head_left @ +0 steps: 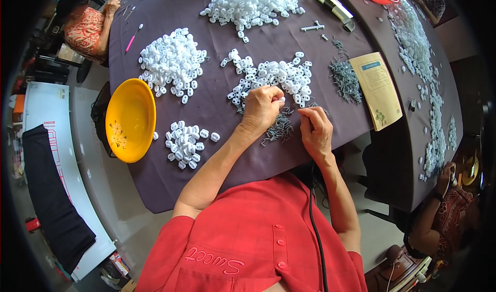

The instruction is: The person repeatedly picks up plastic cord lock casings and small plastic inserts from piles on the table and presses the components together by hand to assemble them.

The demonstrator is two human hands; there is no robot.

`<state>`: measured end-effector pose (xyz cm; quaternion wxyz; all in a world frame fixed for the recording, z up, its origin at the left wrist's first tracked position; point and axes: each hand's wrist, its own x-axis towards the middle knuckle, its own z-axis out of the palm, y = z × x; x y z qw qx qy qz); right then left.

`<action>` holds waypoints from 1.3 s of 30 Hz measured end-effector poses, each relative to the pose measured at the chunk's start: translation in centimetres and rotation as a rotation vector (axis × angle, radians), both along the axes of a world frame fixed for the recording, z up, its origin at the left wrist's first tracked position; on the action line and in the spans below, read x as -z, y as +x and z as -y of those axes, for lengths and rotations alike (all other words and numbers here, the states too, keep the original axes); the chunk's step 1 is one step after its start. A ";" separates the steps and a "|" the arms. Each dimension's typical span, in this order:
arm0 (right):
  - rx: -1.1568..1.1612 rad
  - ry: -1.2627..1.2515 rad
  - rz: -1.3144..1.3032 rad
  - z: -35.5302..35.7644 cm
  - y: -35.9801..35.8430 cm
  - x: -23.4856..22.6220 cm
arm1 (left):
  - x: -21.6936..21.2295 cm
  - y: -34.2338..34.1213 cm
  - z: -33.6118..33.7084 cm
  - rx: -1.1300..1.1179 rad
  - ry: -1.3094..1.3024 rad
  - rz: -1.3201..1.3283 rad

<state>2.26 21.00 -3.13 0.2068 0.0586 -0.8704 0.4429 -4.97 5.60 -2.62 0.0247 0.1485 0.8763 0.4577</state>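
My left hand is closed in a pinch, with a bit of a small white plastic piece showing at its fingertips. To its right, my right hand has thumb and forefinger pressed together; what they hold, if anything, is too small to make out. Between and below the hands lies a heap of small grey pins. Just beyond my left hand spreads a pile of white two-holed plastic pieces. Nearer, at left, a smaller heap of white pieces shows dark marks on their faces.
A yellow bowl sits at the table's left edge. Larger white piles lie farther off. At right are more grey pins and a brown envelope. Other people sit at the far left and lower right. A black cable hangs down my front.
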 end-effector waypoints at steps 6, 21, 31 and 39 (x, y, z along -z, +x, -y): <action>0.005 0.028 -0.006 0.0 0.0 0.0 | 0.1 -0.4 1.1 -0.023 0.089 0.053; -0.110 -0.354 0.295 1.3 -0.1 -2.0 | -1.5 2.1 3.9 -0.069 0.811 0.747; -0.184 -0.700 0.452 5.5 -0.2 -2.8 | -2.2 4.2 4.0 -0.088 0.851 0.628; -0.205 -0.808 0.470 5.5 0.1 -2.3 | -2.3 5.3 4.1 -0.046 0.820 0.656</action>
